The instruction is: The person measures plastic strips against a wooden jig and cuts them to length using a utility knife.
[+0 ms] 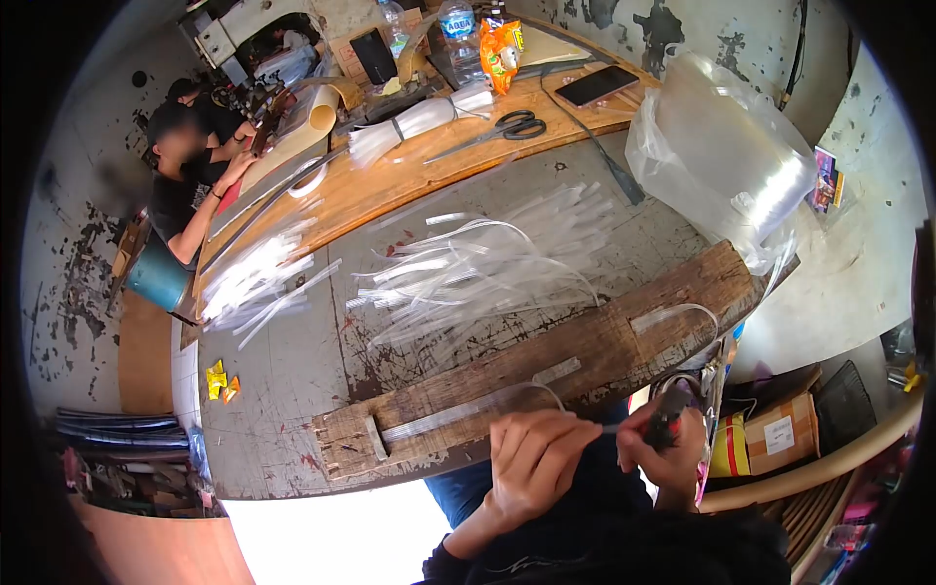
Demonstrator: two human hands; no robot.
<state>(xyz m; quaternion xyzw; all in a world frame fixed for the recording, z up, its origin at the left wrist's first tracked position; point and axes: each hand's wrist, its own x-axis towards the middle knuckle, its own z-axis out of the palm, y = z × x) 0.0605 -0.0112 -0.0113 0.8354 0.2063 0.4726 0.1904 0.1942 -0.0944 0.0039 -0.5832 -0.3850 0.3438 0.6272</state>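
My left hand (531,458) is closed in a pinch in front of the wooden board (478,405), on a clear plastic strip (548,388) that curves up from the board. Beside it on the right, my right hand (673,453) is wrapped round a dark tool with a red part (665,421). The tool's kind is hard to make out. A piece of the strip seems to span the gap between both hands. More clear strips (439,417) lie flat along the board, up to a small metal stop (375,438) near its left end.
Loose clear strips (487,263) lie in a heap mid-table, with another pile (258,278) at left. Beyond are scissors (497,133), a tied strip bundle (419,127) and a phone (597,87). A large plastic roll (726,146) stands right. A co-worker (185,175) sits far left.
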